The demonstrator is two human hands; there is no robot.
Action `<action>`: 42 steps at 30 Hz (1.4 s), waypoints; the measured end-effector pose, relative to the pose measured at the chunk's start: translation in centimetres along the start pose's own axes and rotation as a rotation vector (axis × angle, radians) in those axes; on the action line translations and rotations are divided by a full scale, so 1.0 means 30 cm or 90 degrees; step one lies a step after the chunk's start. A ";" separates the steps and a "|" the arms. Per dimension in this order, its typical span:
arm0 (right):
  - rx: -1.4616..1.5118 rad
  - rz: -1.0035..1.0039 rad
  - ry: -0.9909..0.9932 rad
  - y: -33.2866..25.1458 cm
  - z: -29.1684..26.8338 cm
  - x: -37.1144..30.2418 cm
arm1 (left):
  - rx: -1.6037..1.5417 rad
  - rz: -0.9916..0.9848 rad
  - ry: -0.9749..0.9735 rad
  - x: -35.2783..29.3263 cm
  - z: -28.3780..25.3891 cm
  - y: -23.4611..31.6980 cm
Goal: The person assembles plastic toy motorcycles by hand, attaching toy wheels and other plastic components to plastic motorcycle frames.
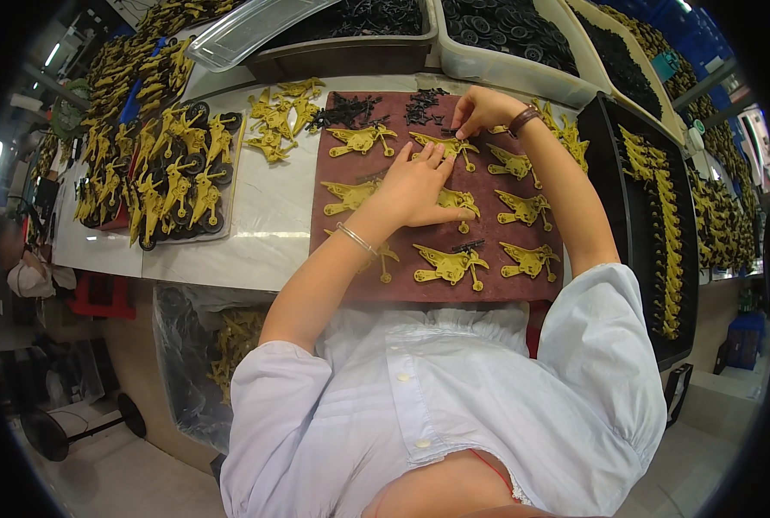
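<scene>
Yellow plastic toy motorcycle body halves (532,210) lie in rows on a dark red mat (363,276). My left hand (413,186) lies palm down over the middle column, fingers stretched out. Its fingertips rest against the top middle yellow half (444,145), and its thumb reaches over the half below. My right hand (482,112) pinches a small black plastic part at the far edge of that top middle half; fingers partly hide the part. Small black pieces (424,108) lie in a pile beside the right hand, with another black pile (350,110) further left.
Loose yellow halves (277,116) lie left of the mat. Beyond them stands a stack of yellow toys with black wheels (178,173). Open bins hold black parts (350,19) and black wheels (510,30) at the back. A black tray (622,250) with lined-up yellow pieces stands at right.
</scene>
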State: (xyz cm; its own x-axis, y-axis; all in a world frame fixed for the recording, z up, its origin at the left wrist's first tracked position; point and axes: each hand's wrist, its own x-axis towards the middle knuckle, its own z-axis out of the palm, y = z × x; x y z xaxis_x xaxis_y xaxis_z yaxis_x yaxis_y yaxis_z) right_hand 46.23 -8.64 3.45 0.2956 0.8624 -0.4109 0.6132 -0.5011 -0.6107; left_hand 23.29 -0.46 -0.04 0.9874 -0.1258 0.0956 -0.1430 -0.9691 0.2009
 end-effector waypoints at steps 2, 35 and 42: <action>0.002 0.052 -0.025 -0.020 -0.011 0.006 | 0.000 -0.001 -0.007 -0.001 -0.001 0.000; 0.051 -0.028 -0.079 0.013 -0.020 -0.009 | -0.011 0.010 0.019 -0.003 0.006 -0.007; -0.060 0.032 -0.035 -0.009 -0.010 0.021 | -0.024 0.010 0.015 0.003 -0.006 -0.005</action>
State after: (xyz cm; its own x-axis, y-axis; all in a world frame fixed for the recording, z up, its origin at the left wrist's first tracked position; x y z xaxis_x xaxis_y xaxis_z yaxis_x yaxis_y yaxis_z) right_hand 46.48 -7.93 3.57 0.2881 0.8298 -0.4780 0.6658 -0.5323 -0.5228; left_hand 23.37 -0.28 0.11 0.9834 -0.1352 0.1213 -0.1608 -0.9584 0.2360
